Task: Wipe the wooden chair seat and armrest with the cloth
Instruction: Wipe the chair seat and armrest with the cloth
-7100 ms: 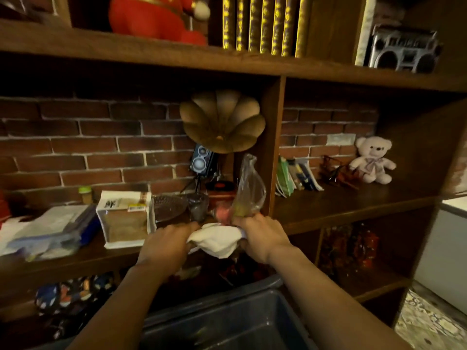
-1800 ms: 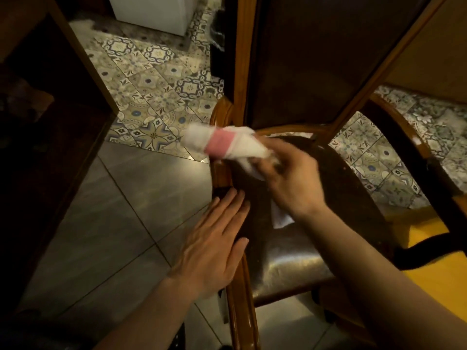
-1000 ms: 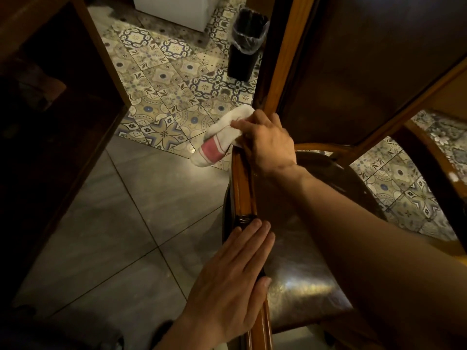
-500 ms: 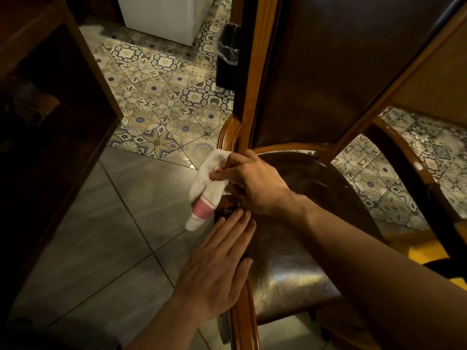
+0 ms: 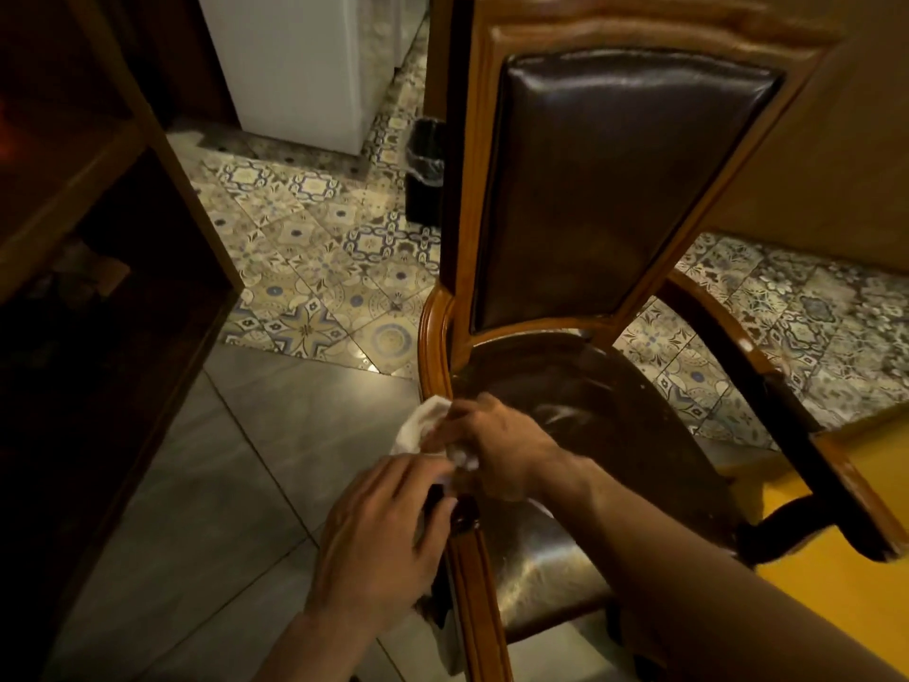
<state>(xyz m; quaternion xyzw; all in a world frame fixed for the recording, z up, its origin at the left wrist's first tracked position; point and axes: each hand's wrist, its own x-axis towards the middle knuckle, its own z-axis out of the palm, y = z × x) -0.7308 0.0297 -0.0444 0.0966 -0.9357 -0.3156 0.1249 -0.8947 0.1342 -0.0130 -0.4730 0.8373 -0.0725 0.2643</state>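
A wooden armchair with a dark leather seat (image 5: 615,425) and backrest (image 5: 605,189) stands in front of me. My right hand (image 5: 497,445) presses a white cloth (image 5: 418,428) onto the left armrest (image 5: 435,347), about halfway along it. The cloth bulges out to the left of my fingers; most of it is hidden under the hand. My left hand (image 5: 378,539) lies flat, fingers spread, on the same armrest just below, touching the cloth's edge. The right armrest (image 5: 767,381) is bare.
A dark wooden shelf unit (image 5: 88,199) stands at the left. A black bin (image 5: 425,174) with a plastic liner sits behind the chair, and a white appliance (image 5: 295,66) beyond it. Grey and patterned floor tiles (image 5: 275,475) lie left of the chair.
My right hand has slid the cloth down the left armrest toward me, close to my left hand. The view has tilted up, showing the whole backrest.
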